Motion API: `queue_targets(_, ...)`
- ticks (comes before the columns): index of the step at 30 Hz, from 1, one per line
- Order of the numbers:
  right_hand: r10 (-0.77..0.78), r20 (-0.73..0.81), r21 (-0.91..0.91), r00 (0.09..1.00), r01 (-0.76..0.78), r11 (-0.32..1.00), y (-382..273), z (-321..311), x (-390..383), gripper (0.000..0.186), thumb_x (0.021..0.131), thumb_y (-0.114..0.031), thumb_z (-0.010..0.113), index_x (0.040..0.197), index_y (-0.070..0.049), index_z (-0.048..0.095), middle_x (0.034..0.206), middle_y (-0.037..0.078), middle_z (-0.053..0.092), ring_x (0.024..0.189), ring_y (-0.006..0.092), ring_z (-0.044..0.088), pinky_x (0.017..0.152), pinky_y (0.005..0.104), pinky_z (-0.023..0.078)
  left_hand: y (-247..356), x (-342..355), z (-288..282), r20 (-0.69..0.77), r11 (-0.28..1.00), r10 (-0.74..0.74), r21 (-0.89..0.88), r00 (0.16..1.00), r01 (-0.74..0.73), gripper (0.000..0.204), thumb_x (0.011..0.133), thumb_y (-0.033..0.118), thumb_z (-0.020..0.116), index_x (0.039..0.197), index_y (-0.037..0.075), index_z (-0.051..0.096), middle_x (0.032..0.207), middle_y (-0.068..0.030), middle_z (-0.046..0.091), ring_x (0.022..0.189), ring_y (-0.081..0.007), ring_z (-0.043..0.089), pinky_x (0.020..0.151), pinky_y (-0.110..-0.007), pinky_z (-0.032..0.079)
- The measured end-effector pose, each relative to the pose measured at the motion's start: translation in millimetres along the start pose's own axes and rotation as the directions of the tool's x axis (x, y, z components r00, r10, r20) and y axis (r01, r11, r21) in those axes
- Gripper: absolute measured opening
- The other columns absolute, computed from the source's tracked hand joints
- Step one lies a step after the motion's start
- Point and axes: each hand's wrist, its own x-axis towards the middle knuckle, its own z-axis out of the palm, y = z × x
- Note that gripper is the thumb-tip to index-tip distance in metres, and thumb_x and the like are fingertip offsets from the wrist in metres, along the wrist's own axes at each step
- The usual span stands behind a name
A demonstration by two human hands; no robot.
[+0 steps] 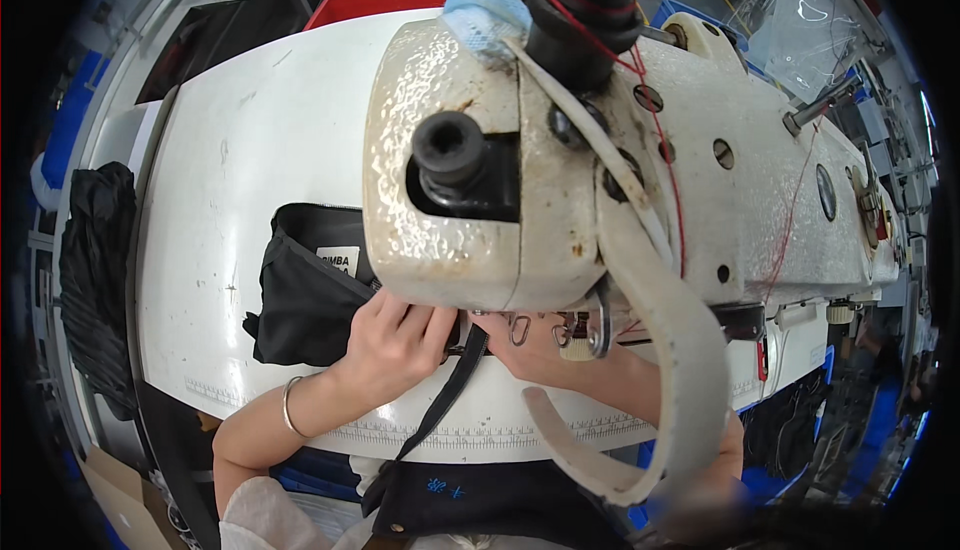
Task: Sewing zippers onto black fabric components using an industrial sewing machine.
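The pouch point(305, 322) is black, the sewing machine point(560, 230) cream.

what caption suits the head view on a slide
Left hand on a black pouch, right hand nearby, at a cream sewing machine.

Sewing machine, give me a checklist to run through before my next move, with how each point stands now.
1. Black bag resting on the white table, left of the needle area: ok.
2. Left hand at the bag's near right side: ok.
3. Right hand clear of the needle: cannot tell, the sewing machine hides part of it.
4. Black strap wholly on the table: not ok, it runs over the front edge.
5. Red thread reaching the needle: cannot tell, its lower end is hidden.
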Motion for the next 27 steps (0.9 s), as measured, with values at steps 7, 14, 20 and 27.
queue_targets(7,-0.019,0.099,0.492,0.995,-0.033,0.87,-8,-1,-3,0.042,0.094,-0.022,0.043,0.131,-0.003,0.041,0.126,0.008,0.051,0.115,0.0169,0.05,0.102,0.0309,0.039,-5,-3,6,-0.037,0.992,-0.04,-0.125,0.999,0.035,0.038,0.054,0.003,0.059,0.091,-0.006,0.062,0.08,-0.0108,0.058,0.075,-0.0263,0.055,0.063,-0.033,0.051)
queue_targets(14,-0.099,-0.071,0.149,0.993,0.108,0.983,-7,-2,-10,0.024,0.084,-0.018,0.054,0.102,-0.003,0.058,0.09,0.006,0.059,0.073,0.0153,0.057,0.067,0.0302,0.048,3,2,4,-0.069,0.994,0.072,0.082,0.995,-0.066,0.035,0.055,0.003,0.059,0.089,-0.004,0.063,0.087,-0.0121,0.061,0.081,-0.0237,0.057,0.064,-0.03,0.051)
queue_targets(20,-0.107,0.21,0.257,0.972,0.051,0.965,-3,-9,2,0.033,0.093,-0.02,0.041,0.123,-0.008,0.049,0.118,0.007,0.054,0.112,0.0185,0.051,0.096,0.0296,0.041,-1,0,3,-0.078,0.998,0.047,0.037,0.996,-0.044,0.034,0.054,0.004,0.06,0.087,-0.004,0.064,0.09,-0.0113,0.061,0.079,-0.0225,0.057,0.063,-0.028,0.051)
queue_targets(27,-0.162,-0.068,0.036,0.984,0.164,0.986,4,-14,7,0.04,0.078,-0.013,0.055,0.116,-0.001,0.055,0.087,0.006,0.059,0.078,0.0161,0.057,0.073,0.0288,0.047,-3,-3,4,-0.074,0.998,0.007,-0.059,0.997,-0.011,0.037,0.055,0.004,0.06,0.09,-0.003,0.065,0.092,-0.0117,0.062,0.081,-0.0252,0.059,0.064,-0.031,0.053)
